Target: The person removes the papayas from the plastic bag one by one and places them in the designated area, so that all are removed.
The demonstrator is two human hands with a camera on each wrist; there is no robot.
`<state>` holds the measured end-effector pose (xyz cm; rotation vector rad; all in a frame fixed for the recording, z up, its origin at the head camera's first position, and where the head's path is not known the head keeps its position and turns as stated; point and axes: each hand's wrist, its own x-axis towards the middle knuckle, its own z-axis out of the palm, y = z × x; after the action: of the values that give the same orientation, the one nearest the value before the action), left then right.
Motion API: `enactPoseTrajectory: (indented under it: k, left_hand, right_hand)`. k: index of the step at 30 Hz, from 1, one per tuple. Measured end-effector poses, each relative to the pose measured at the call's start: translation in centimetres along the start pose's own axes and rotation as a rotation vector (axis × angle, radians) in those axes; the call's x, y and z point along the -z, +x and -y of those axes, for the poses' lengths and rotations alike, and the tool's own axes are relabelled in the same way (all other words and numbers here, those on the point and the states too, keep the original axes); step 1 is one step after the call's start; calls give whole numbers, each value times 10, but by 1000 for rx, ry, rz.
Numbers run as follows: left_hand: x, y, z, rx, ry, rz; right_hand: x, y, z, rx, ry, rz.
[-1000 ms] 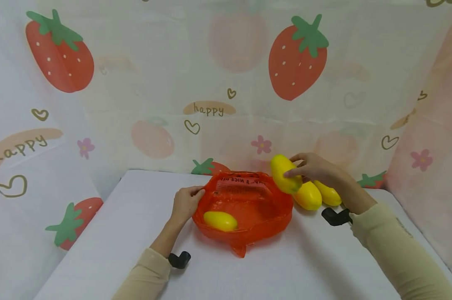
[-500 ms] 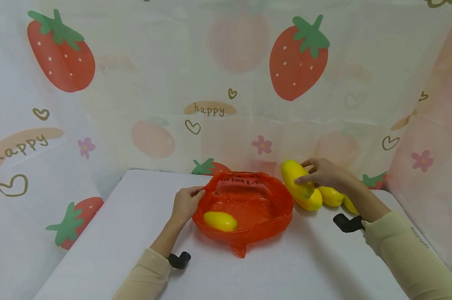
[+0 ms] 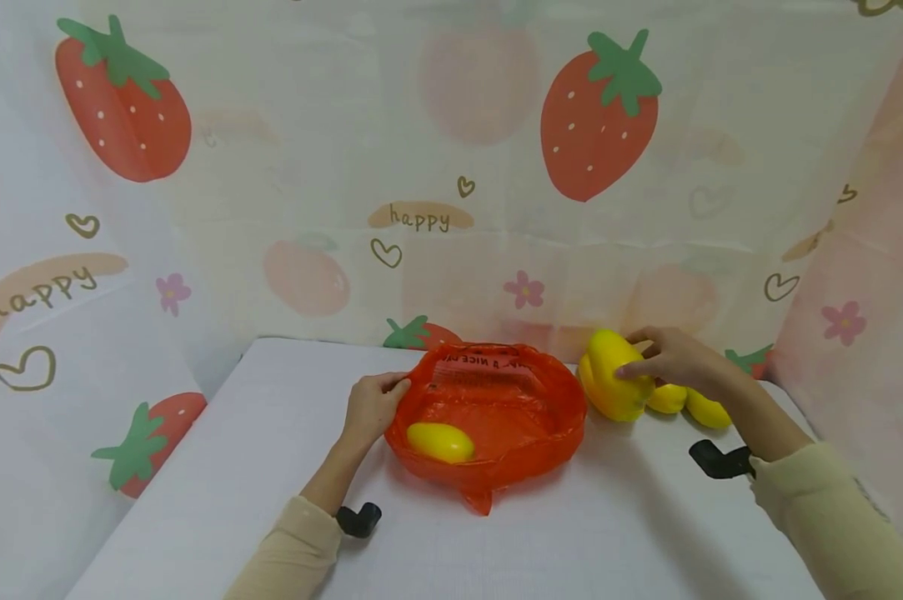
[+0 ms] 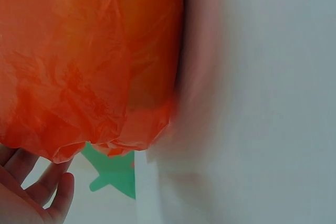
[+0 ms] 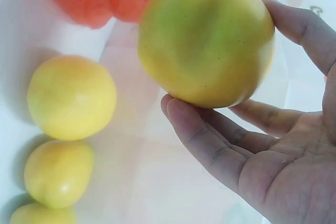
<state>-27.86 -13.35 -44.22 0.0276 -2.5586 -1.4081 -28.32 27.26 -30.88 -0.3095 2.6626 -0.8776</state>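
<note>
A red plastic bag [image 3: 496, 473] with its mouth spread wide sits mid-table, printed lettering on its far inner wall. One yellow mango [image 3: 440, 442] lies inside it at the near left. My left hand [image 3: 370, 408] pinches the bag's left rim between thumb and fingers. Above the table, right of the bag, my right hand [image 3: 676, 360] grips a second mango [image 3: 612, 367] by its side. The right wrist view shows that mango's greenish end [image 5: 207, 40] between thumb and fingers. Three more mangoes stand in a row on the table, the nearest-to-bag one [image 5: 72, 97] partly hidden behind the held mango in the head view.
The two other row mangoes [image 3: 709, 408] reach toward the right forearm. A white cloth table [image 3: 451, 558] spreads around the bag. A strawberry-printed curtain [image 3: 308, 167] closes the back and both sides. Black mounts [image 3: 721, 460] are at both wrists.
My right hand has moved right and slightly down with its mango, away from the bag's rim and in front of the row's first mango. The left hand and bag have stayed put.
</note>
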Motion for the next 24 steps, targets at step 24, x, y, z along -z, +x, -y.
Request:
enactPoseTrajectory:
  k: [24]
  left_hand:
    - [2,-1,1,-6,-1,4]
  right_hand:
    - [0,-21,-62,-83,10,-9]
